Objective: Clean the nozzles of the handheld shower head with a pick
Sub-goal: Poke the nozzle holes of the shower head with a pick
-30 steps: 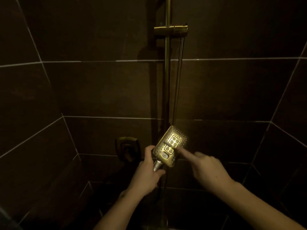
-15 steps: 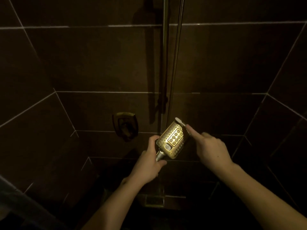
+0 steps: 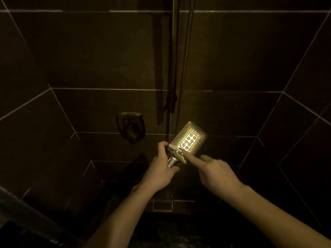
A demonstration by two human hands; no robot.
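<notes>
- One view only, from a camera worn on the person's head, wide-angle, so the tile lines bow toward the edges.
- It faces forward and down into a dark tiled shower corner; the wall with the slide rail fills the 12 o'clock half.
- The floor drain lies low at 6 o'clock.
- Both forearms enter from 5 and 7 o'clock; the left hand and right hand meet close below centre, at the shower head.
- With no second view, nothing is shared.
</notes>
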